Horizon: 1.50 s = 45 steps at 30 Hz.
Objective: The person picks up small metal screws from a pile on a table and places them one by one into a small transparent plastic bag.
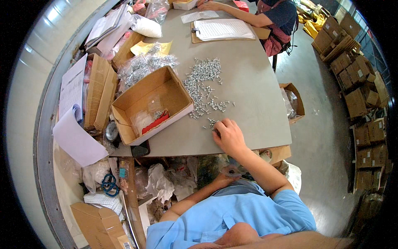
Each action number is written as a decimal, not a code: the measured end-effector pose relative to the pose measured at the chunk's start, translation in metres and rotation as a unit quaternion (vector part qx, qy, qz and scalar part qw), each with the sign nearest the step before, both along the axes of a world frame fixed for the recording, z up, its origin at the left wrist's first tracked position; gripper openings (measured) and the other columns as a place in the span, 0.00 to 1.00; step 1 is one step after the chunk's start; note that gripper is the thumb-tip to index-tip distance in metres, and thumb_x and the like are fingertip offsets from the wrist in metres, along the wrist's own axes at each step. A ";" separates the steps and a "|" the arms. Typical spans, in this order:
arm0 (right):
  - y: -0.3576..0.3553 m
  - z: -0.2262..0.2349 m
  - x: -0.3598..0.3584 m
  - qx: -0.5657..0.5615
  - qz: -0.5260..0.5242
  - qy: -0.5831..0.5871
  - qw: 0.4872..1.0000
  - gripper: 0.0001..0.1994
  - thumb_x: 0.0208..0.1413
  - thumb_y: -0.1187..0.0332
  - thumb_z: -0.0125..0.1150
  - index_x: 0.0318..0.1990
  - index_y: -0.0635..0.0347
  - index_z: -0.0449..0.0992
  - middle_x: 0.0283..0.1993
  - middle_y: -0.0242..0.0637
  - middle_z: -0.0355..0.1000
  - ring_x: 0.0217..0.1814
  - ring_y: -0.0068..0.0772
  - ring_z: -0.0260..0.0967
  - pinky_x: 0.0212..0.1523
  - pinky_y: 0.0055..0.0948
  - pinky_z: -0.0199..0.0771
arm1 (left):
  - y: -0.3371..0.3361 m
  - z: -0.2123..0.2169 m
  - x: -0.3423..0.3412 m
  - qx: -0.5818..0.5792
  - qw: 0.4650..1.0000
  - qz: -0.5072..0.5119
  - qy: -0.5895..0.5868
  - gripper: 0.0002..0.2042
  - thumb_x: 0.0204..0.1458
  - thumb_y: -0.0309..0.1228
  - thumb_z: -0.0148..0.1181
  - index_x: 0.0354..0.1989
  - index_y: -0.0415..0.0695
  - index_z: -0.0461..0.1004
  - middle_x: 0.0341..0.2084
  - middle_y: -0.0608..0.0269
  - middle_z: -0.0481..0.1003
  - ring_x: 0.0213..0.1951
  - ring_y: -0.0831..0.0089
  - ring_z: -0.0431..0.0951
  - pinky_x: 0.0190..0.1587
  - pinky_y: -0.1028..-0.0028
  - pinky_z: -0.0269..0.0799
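Small silver screws (pixel 204 85) lie spread over the grey table (pixel 253 95), thinning out toward the near edge. My right hand (pixel 229 136) rests palm down at that near edge, fingers curled over a few loose screws (pixel 211 122). My left hand (pixel 224 179) is below the table edge, in front of my blue shirt. It holds a small clear bag (pixel 232 170) by its mouth. What is inside the bag is too small to tell.
An open cardboard box (pixel 137 93) with a red item and a few screws stands left of the pile. Clear bags of screws (pixel 143 66) lie behind it. A co-worker (pixel 277 16) sits at the far end with paper sheets (pixel 224 29). Cartons are stacked on the right (pixel 360 83).
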State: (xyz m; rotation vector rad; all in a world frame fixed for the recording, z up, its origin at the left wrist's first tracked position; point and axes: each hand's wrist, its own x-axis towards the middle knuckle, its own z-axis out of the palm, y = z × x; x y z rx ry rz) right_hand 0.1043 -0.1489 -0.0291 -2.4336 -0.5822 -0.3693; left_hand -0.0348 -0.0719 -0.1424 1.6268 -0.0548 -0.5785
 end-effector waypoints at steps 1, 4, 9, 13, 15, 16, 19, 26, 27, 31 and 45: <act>-0.001 -0.001 0.001 -0.010 0.000 -0.005 1.000 0.08 0.46 0.69 0.59 0.34 0.57 0.70 0.35 0.41 0.67 0.39 0.46 0.67 0.40 0.40 0.71 | -0.001 -0.004 0.000 -0.008 1.000 -0.004 0.005 0.18 0.44 0.38 0.68 0.37 0.39 0.71 0.36 0.55 0.73 0.41 0.65 0.72 0.46 0.69 0.67; -0.005 0.001 -0.005 0.003 0.017 -0.025 1.000 0.06 0.46 0.69 0.58 0.32 0.57 0.71 0.33 0.40 0.68 0.37 0.45 0.68 0.38 0.40 0.71 | -0.002 -0.027 -0.002 -0.013 1.000 -0.011 0.013 0.18 0.44 0.38 0.68 0.37 0.40 0.71 0.36 0.56 0.72 0.41 0.65 0.72 0.47 0.69 0.67; -0.041 0.018 -0.031 -0.048 0.154 0.122 0.979 0.04 0.46 0.70 0.59 0.29 0.58 0.72 0.30 0.40 0.68 0.34 0.46 0.69 0.35 0.39 0.71 | -0.005 -0.030 -0.003 -0.040 0.999 0.014 -0.033 0.18 0.44 0.38 0.69 0.37 0.41 0.71 0.37 0.58 0.72 0.42 0.66 0.72 0.47 0.67 0.67; -0.067 0.033 -0.042 0.067 0.210 0.221 0.950 0.04 0.45 0.72 0.60 0.30 0.59 0.73 0.30 0.40 0.69 0.35 0.44 0.69 0.34 0.36 0.70 | -0.006 -0.027 0.010 0.001 0.986 0.004 -0.165 0.16 0.46 0.36 0.68 0.38 0.43 0.71 0.34 0.62 0.72 0.40 0.71 0.71 0.43 0.68 0.68; -0.068 0.030 -0.040 0.101 0.201 0.221 0.949 0.05 0.45 0.72 0.61 0.30 0.60 0.73 0.30 0.40 0.69 0.34 0.43 0.69 0.33 0.35 0.70 | -0.007 -0.039 0.013 -0.055 0.995 0.006 -0.084 0.14 0.46 0.35 0.68 0.37 0.43 0.71 0.32 0.64 0.72 0.38 0.73 0.71 0.41 0.70 0.69; -0.068 0.029 -0.039 0.118 0.197 0.220 0.948 0.05 0.45 0.73 0.61 0.30 0.60 0.74 0.31 0.39 0.69 0.34 0.42 0.69 0.33 0.34 0.70 | -0.007 -0.044 0.011 -0.034 0.992 0.015 -0.125 0.13 0.46 0.34 0.68 0.35 0.43 0.71 0.29 0.66 0.72 0.35 0.75 0.70 0.39 0.71 0.68; -0.068 0.027 -0.037 0.142 0.166 0.232 0.948 0.05 0.45 0.73 0.62 0.31 0.60 0.73 0.31 0.39 0.69 0.32 0.41 0.69 0.32 0.34 0.70 | -0.007 -0.046 0.014 0.004 0.984 0.005 -0.178 0.11 0.47 0.34 0.67 0.30 0.44 0.70 0.25 0.68 0.70 0.31 0.76 0.69 0.36 0.73 0.66; -0.060 0.020 -0.043 0.112 0.155 0.178 0.965 0.05 0.46 0.71 0.60 0.32 0.59 0.73 0.33 0.42 0.68 0.38 0.47 0.68 0.38 0.40 0.69 | 0.017 -0.047 0.017 0.060 0.993 -0.065 -0.084 0.13 0.46 0.37 0.68 0.29 0.43 0.70 0.23 0.68 0.69 0.30 0.77 0.68 0.35 0.73 0.66; -0.060 0.016 -0.045 0.099 0.152 0.163 0.970 0.06 0.45 0.71 0.60 0.32 0.58 0.73 0.33 0.42 0.68 0.39 0.46 0.68 0.39 0.40 0.69 | 0.028 -0.039 0.020 0.084 0.993 -0.070 -0.048 0.14 0.45 0.37 0.68 0.30 0.43 0.70 0.24 0.68 0.69 0.30 0.77 0.67 0.35 0.73 0.66; -0.051 0.024 -0.056 0.008 0.253 0.099 0.962 0.08 0.44 0.69 0.61 0.35 0.54 0.76 0.37 0.39 0.69 0.45 0.44 0.66 0.45 0.39 0.68 | 0.083 0.038 0.032 0.026 0.993 -0.114 -0.005 0.18 0.43 0.36 0.70 0.37 0.41 0.71 0.30 0.68 0.72 0.35 0.77 0.69 0.38 0.73 0.66; -0.040 0.055 -0.062 0.149 0.248 0.152 0.945 0.06 0.43 0.71 0.63 0.29 0.57 0.72 0.32 0.39 0.70 0.36 0.46 0.70 0.37 0.40 0.71 | 0.086 0.129 0.035 -0.030 0.967 0.074 -0.241 0.08 0.48 0.25 0.63 0.35 0.37 0.75 0.34 0.57 0.76 0.38 0.70 0.76 0.42 0.72 0.71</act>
